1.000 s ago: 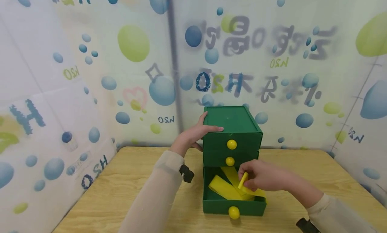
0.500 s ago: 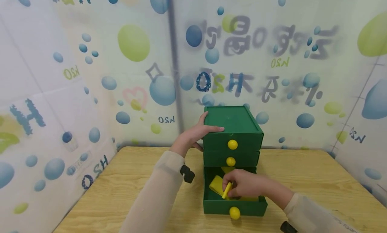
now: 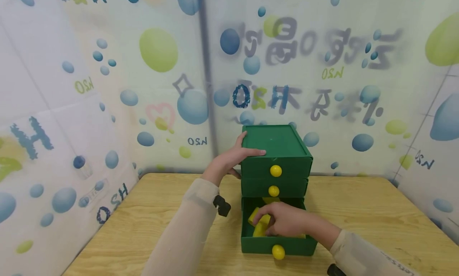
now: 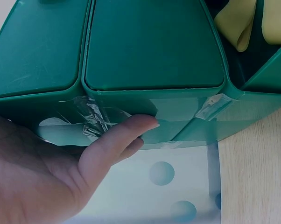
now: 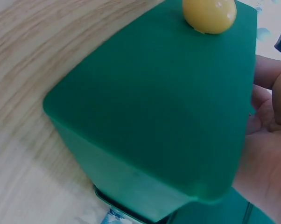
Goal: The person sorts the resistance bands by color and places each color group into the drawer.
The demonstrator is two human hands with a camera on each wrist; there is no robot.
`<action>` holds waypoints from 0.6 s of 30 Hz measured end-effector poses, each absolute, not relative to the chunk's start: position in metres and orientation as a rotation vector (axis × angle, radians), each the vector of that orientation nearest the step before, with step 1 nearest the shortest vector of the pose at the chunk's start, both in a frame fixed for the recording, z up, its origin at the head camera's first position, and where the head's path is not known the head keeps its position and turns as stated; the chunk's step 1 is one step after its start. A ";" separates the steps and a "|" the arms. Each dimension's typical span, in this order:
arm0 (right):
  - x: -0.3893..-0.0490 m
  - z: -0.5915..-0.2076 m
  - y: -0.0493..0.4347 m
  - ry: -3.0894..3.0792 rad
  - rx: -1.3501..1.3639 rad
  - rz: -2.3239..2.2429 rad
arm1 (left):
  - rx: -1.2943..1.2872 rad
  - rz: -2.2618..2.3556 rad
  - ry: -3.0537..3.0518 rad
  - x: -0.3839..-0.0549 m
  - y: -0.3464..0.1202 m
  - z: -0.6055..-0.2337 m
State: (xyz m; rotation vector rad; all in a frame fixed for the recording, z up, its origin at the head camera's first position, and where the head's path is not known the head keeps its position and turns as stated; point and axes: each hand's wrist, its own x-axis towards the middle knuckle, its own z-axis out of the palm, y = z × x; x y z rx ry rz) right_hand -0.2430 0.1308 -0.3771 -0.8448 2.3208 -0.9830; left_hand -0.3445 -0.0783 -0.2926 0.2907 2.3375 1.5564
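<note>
A green desktop drawer box with round yellow knobs stands on the table, its bottom drawer pulled out. My left hand rests on the box's upper left edge, thumb lying straight on the top and other fingers at the side. Inside the drawer are wide, flat yellow bands, looped over one another; they show partly in the left wrist view too. My right hand reaches into the drawer over the bands, its thumb and index finger apart with yellow band visible between them. In the right wrist view the drawer front hides the fingertips.
The upper drawer and middle drawer are pushed in. Clear tape joins the box's side panels. The wooden table extends to both sides. A printed curtain hangs behind and beside it.
My right hand has moved left and down into the drawer with a folded yellow band, and its thumb and index finger have since spread apart. My left hand has stayed on the box.
</note>
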 end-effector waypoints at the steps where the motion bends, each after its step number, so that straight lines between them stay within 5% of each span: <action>1: -0.243 -0.376 0.131 2.319 -0.833 -0.992 | 0.291 1.554 2.339 -0.344 -0.078 -0.292; 18: -0.208 -0.343 0.149 2.333 -0.882 -1.076 | 0.282 1.553 2.346 -0.343 -0.079 -0.292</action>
